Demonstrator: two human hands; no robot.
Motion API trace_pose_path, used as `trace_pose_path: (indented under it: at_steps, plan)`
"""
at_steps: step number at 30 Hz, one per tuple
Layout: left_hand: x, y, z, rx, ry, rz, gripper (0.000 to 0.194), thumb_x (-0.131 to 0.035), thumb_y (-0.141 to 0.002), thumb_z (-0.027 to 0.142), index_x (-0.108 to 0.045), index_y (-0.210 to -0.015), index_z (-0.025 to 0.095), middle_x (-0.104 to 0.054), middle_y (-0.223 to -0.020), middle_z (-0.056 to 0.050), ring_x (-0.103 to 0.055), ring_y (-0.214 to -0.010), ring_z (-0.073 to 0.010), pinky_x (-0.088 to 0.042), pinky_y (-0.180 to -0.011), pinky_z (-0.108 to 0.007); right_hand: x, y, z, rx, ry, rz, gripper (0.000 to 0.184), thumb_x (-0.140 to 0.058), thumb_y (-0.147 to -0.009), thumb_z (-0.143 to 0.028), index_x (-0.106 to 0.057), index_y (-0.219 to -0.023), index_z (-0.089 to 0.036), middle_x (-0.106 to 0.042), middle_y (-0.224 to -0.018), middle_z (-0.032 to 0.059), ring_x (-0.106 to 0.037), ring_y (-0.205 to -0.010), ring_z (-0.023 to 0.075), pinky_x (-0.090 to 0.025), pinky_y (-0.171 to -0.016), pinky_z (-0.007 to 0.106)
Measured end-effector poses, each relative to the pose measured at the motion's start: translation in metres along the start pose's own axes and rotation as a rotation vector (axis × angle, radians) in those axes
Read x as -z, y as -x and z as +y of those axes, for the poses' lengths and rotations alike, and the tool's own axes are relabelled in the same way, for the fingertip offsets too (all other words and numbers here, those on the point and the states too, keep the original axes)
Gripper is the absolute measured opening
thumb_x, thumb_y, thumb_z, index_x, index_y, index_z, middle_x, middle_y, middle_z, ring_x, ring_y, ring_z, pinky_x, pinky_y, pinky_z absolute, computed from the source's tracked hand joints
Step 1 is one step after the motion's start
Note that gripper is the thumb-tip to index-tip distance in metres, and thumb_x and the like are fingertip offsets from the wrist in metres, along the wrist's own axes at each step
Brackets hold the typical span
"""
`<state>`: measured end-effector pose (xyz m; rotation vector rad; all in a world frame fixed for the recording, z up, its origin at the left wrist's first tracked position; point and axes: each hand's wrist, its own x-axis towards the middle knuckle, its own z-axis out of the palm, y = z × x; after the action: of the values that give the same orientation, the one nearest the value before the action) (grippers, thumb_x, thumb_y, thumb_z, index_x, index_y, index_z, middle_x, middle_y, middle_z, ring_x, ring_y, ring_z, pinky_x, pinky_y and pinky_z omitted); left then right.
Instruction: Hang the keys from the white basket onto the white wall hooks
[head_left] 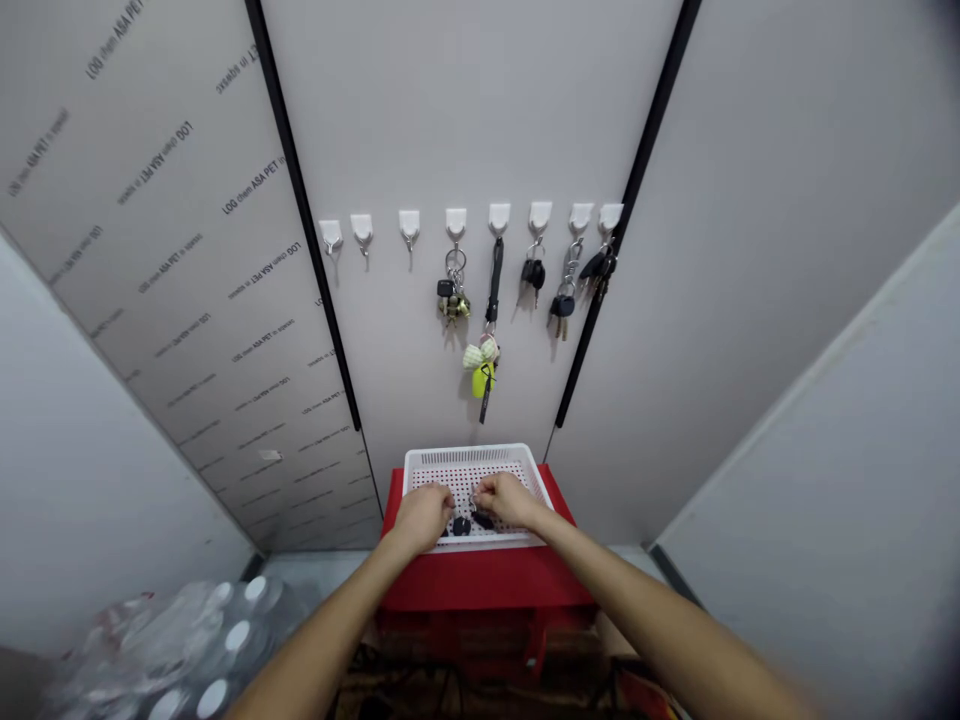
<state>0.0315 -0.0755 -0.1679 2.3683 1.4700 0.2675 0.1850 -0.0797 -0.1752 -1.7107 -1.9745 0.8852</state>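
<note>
Both of my hands are over the white plastic basket (469, 457) with a perforated bottom. My right hand (508, 499) pinches the ring of a bunch of keys, whose black key fob (482, 520) hangs just below the fingers. To its left, my left hand (424, 516) is closed at the basket's left side, fingertips bent together; what they hold, if anything, is hidden. Between the hands, low in the basket, lies another black key fob (461, 526). A further dark piece shows partly beside my left hand.
The basket stands on a red stool (487, 585) against the wall. Above it is a row of white hooks (456, 221); several hold keys, such as a brass bunch (454, 300) and a strap with a yellow-green charm (482, 380). Wrapped bottles (238, 636) stand lower left.
</note>
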Motion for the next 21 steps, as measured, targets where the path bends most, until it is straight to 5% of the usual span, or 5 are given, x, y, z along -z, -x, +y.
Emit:
trace_pose_path:
  at_steps: [4,12,16,21]
  plan:
    - [-0.002,-0.005,0.001,0.021,0.356,0.116,0.025,-0.041,-0.058,0.011,-0.05,-0.081,0.016,-0.055,-0.083,-0.003,-0.048,-0.077,-0.0124,-0.036,-0.07,-0.024,0.01,-0.001,-0.011,0.02,-0.296,0.034,0.014,-0.043,-0.061,-0.023,-0.051,-0.056,-0.012,-0.044,-0.042,-0.004,-0.038,-0.039,0.005,-0.03,-0.042,0.016]
    - [0.011,-0.011,0.009,-0.09,1.105,0.043,0.026,-0.046,-0.057,0.012,-0.049,-0.083,0.012,-0.056,-0.081,-0.004,-0.049,-0.077,-0.0127,-0.035,-0.073,-0.025,0.027,-0.003,-0.055,0.079,-0.533,0.076,0.009,-0.045,-0.059,-0.02,-0.047,-0.055,-0.013,-0.044,-0.041,-0.0051,-0.04,-0.038,0.0046,-0.032,-0.04,0.016]
    - [0.036,-0.013,0.008,-0.085,1.255,0.116,0.028,-0.048,-0.057,0.013,-0.046,-0.085,0.012,-0.056,-0.069,-0.002,-0.051,-0.068,-0.0103,-0.037,-0.067,-0.023,0.04,-0.01,-0.078,0.102,-0.614,0.155,0.008,-0.046,-0.059,-0.02,-0.047,-0.056,-0.012,-0.044,-0.039,-0.0058,-0.039,-0.036,0.0039,-0.032,-0.038,0.016]
    - [0.087,-0.019,0.015,-0.117,1.23,0.369,0.026,-0.048,-0.058,0.016,-0.039,-0.082,0.015,-0.055,-0.065,0.001,-0.051,-0.06,-0.0081,-0.038,-0.058,-0.021,0.065,-0.021,-0.117,0.185,-0.709,0.29,0.01,-0.046,-0.059,-0.022,-0.048,-0.058,-0.013,-0.046,-0.039,-0.0058,-0.041,-0.034,0.0039,-0.036,-0.039,0.017]
